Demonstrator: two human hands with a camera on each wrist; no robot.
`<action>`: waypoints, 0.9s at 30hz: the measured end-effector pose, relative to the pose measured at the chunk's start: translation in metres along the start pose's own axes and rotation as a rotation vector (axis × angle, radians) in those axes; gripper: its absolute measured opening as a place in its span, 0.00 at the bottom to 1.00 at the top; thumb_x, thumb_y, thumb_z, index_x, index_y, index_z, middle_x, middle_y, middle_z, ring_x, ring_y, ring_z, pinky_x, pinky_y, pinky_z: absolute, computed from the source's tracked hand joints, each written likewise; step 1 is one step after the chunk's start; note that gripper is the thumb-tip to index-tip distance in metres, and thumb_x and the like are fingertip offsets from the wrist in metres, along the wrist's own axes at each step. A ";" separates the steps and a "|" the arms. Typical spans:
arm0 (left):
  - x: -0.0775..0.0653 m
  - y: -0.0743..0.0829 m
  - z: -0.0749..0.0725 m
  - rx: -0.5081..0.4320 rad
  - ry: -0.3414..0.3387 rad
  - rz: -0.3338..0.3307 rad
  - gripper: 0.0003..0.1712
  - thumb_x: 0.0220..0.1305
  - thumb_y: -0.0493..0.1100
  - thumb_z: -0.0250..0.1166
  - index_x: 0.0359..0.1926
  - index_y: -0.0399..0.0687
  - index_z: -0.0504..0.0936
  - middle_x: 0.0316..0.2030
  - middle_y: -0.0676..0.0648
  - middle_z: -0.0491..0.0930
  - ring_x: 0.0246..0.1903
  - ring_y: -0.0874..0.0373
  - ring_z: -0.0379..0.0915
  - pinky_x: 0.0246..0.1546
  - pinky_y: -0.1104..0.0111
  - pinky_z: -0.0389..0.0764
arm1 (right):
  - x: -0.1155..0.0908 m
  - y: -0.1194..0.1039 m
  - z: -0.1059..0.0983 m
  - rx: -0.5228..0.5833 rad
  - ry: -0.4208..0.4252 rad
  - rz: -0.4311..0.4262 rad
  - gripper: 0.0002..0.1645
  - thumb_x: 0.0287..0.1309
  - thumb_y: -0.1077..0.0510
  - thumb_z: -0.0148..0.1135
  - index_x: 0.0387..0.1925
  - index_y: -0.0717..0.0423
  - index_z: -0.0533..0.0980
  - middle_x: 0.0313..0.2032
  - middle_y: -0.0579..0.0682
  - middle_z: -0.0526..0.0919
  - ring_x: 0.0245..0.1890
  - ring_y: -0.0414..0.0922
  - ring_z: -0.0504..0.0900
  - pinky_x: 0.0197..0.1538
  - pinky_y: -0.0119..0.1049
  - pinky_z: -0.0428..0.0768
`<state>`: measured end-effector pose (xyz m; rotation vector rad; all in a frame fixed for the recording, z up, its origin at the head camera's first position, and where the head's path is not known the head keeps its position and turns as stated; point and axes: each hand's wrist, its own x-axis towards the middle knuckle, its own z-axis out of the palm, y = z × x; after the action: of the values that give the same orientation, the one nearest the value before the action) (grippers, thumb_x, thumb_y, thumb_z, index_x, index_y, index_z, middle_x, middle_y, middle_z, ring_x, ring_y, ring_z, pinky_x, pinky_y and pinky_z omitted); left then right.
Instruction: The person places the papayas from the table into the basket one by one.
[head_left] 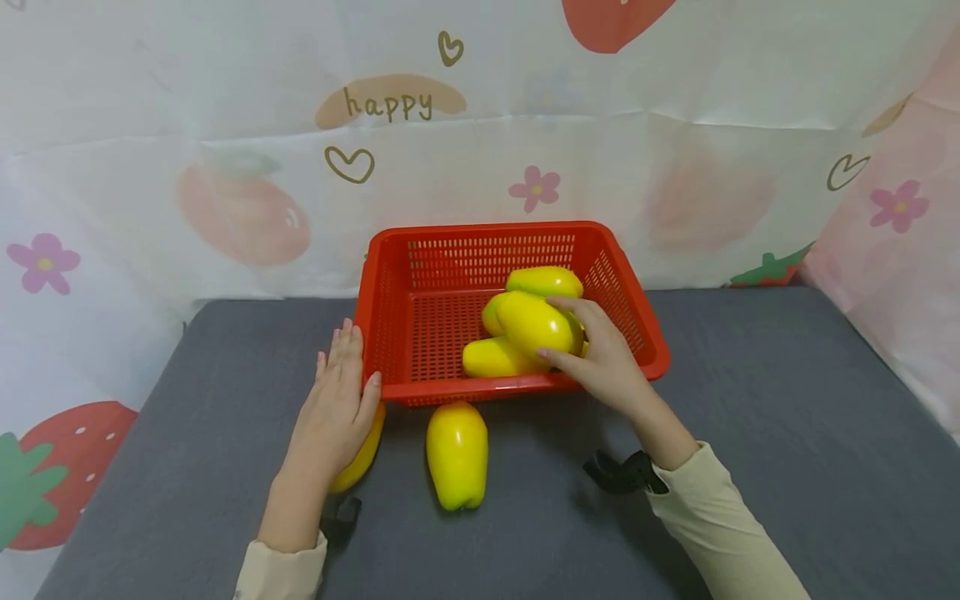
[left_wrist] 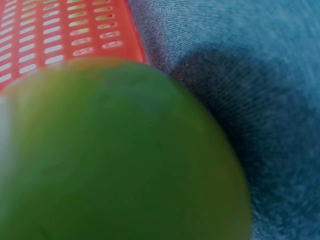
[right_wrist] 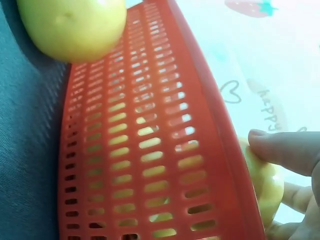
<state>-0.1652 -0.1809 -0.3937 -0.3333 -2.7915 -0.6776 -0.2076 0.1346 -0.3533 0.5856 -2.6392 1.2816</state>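
The held yellow fruit [head_left: 534, 323] is above other fruits [head_left: 495, 358] in the right half of the red basket [head_left: 442, 389], its long axis slanting from far left to near right. The right hand [head_left: 609, 357], partly open, grips its right end between thumb and fingers; the left hand [head_left: 330, 421], fingers straight, touches the basket's near left corner.

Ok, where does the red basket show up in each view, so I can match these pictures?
Head: the red basket sits around the middle.
Left wrist: only partly in view, at the top left, above a close-up fruit.
Right wrist: its slotted wall runs top to bottom through the middle.
Shared landmark: the grey tabletop, bluer in both wrist views.
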 end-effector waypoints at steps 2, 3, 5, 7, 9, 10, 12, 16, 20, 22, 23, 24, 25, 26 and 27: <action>0.000 0.000 0.000 -0.002 -0.002 0.001 0.38 0.71 0.46 0.47 0.72 0.33 0.43 0.73 0.39 0.41 0.72 0.47 0.35 0.69 0.51 0.42 | 0.004 0.001 -0.002 -0.006 -0.015 0.026 0.37 0.52 0.57 0.69 0.62 0.59 0.65 0.57 0.59 0.67 0.51 0.53 0.68 0.54 0.50 0.72; 0.000 -0.001 0.000 -0.003 -0.002 0.001 0.38 0.71 0.46 0.47 0.72 0.33 0.43 0.73 0.39 0.41 0.72 0.46 0.35 0.69 0.51 0.42 | 0.006 0.002 -0.003 -0.006 -0.021 0.034 0.37 0.52 0.57 0.69 0.63 0.59 0.65 0.57 0.59 0.67 0.51 0.54 0.68 0.54 0.51 0.72; 0.000 -0.001 0.000 -0.004 -0.003 0.002 0.37 0.72 0.46 0.47 0.72 0.33 0.43 0.73 0.39 0.40 0.72 0.46 0.35 0.69 0.51 0.41 | 0.011 0.004 -0.005 -0.006 -0.032 0.059 0.38 0.53 0.57 0.68 0.63 0.59 0.64 0.58 0.59 0.67 0.53 0.54 0.67 0.56 0.51 0.71; 0.000 -0.001 0.000 -0.006 -0.002 0.004 0.37 0.72 0.46 0.47 0.72 0.33 0.43 0.73 0.39 0.40 0.72 0.46 0.35 0.69 0.51 0.41 | 0.015 0.006 -0.006 -0.007 -0.042 0.090 0.38 0.54 0.56 0.68 0.64 0.58 0.63 0.59 0.59 0.66 0.54 0.54 0.67 0.57 0.51 0.71; 0.000 -0.001 0.001 -0.006 -0.002 0.006 0.37 0.72 0.46 0.47 0.72 0.33 0.43 0.73 0.39 0.40 0.72 0.46 0.35 0.69 0.51 0.42 | 0.019 0.009 -0.007 0.002 -0.047 0.117 0.39 0.54 0.56 0.67 0.65 0.58 0.62 0.61 0.59 0.65 0.55 0.55 0.66 0.59 0.52 0.70; 0.000 -0.001 0.001 -0.006 -0.003 0.007 0.37 0.72 0.46 0.47 0.72 0.33 0.42 0.73 0.39 0.40 0.72 0.46 0.35 0.69 0.51 0.41 | 0.021 0.011 -0.007 0.006 -0.049 0.135 0.40 0.54 0.56 0.67 0.66 0.58 0.61 0.61 0.59 0.65 0.56 0.54 0.66 0.59 0.52 0.69; 0.000 -0.001 0.001 -0.005 -0.002 0.008 0.37 0.72 0.46 0.47 0.72 0.33 0.42 0.73 0.39 0.40 0.72 0.47 0.35 0.69 0.51 0.41 | 0.024 0.013 -0.007 0.018 -0.051 0.164 0.40 0.54 0.56 0.67 0.66 0.57 0.61 0.62 0.58 0.65 0.56 0.55 0.66 0.59 0.52 0.69; 0.000 -0.002 0.001 -0.003 0.003 0.010 0.37 0.72 0.46 0.46 0.72 0.33 0.42 0.73 0.39 0.40 0.72 0.46 0.36 0.69 0.51 0.42 | 0.030 0.017 -0.009 0.063 -0.060 0.218 0.40 0.54 0.55 0.67 0.66 0.55 0.61 0.62 0.56 0.65 0.55 0.54 0.67 0.57 0.51 0.72; 0.000 -0.001 0.002 -0.006 0.005 0.011 0.37 0.72 0.46 0.46 0.72 0.33 0.43 0.73 0.39 0.40 0.71 0.46 0.36 0.69 0.50 0.42 | 0.035 0.021 -0.010 0.087 -0.049 0.249 0.40 0.54 0.54 0.67 0.66 0.55 0.61 0.60 0.55 0.68 0.53 0.53 0.69 0.55 0.49 0.73; 0.000 -0.001 0.002 -0.006 0.005 0.009 0.37 0.72 0.46 0.47 0.72 0.33 0.43 0.73 0.39 0.40 0.72 0.46 0.36 0.68 0.50 0.42 | 0.036 0.022 -0.011 0.095 -0.023 0.251 0.40 0.55 0.53 0.67 0.66 0.56 0.61 0.60 0.55 0.68 0.53 0.53 0.69 0.55 0.49 0.73; 0.000 -0.001 0.002 -0.005 0.004 0.008 0.37 0.72 0.46 0.47 0.72 0.33 0.43 0.73 0.39 0.41 0.72 0.46 0.36 0.68 0.50 0.42 | 0.037 0.023 -0.011 0.094 -0.005 0.253 0.39 0.55 0.53 0.66 0.66 0.56 0.61 0.60 0.55 0.68 0.53 0.53 0.69 0.55 0.49 0.72; 0.000 -0.001 0.002 -0.005 0.004 0.007 0.37 0.72 0.46 0.47 0.72 0.33 0.43 0.73 0.39 0.41 0.72 0.46 0.35 0.68 0.50 0.42 | 0.037 0.023 -0.011 0.092 0.016 0.256 0.39 0.55 0.53 0.66 0.66 0.56 0.61 0.60 0.56 0.68 0.53 0.53 0.69 0.56 0.49 0.72; 0.000 -0.001 0.002 -0.005 0.005 0.007 0.37 0.72 0.46 0.47 0.72 0.33 0.43 0.73 0.39 0.41 0.72 0.46 0.36 0.69 0.50 0.42 | 0.038 0.023 -0.012 0.088 0.041 0.261 0.39 0.55 0.54 0.66 0.66 0.57 0.62 0.60 0.56 0.68 0.53 0.54 0.69 0.56 0.50 0.71; 0.000 -0.001 0.002 -0.005 0.005 0.007 0.37 0.72 0.46 0.47 0.72 0.33 0.43 0.73 0.38 0.41 0.72 0.46 0.36 0.69 0.51 0.42 | 0.039 0.024 -0.012 0.085 0.065 0.267 0.39 0.56 0.54 0.66 0.66 0.57 0.62 0.61 0.56 0.68 0.54 0.54 0.69 0.57 0.50 0.71; 0.000 -0.001 0.002 -0.006 0.005 0.007 0.37 0.72 0.46 0.47 0.72 0.33 0.43 0.73 0.38 0.41 0.72 0.46 0.36 0.69 0.51 0.42 | 0.039 0.024 -0.012 0.082 0.086 0.271 0.38 0.56 0.54 0.66 0.66 0.58 0.62 0.61 0.56 0.67 0.54 0.54 0.68 0.59 0.50 0.70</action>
<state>-0.1660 -0.1810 -0.3962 -0.3415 -2.7826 -0.6838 -0.2535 0.1467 -0.3515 0.1798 -2.6729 1.4562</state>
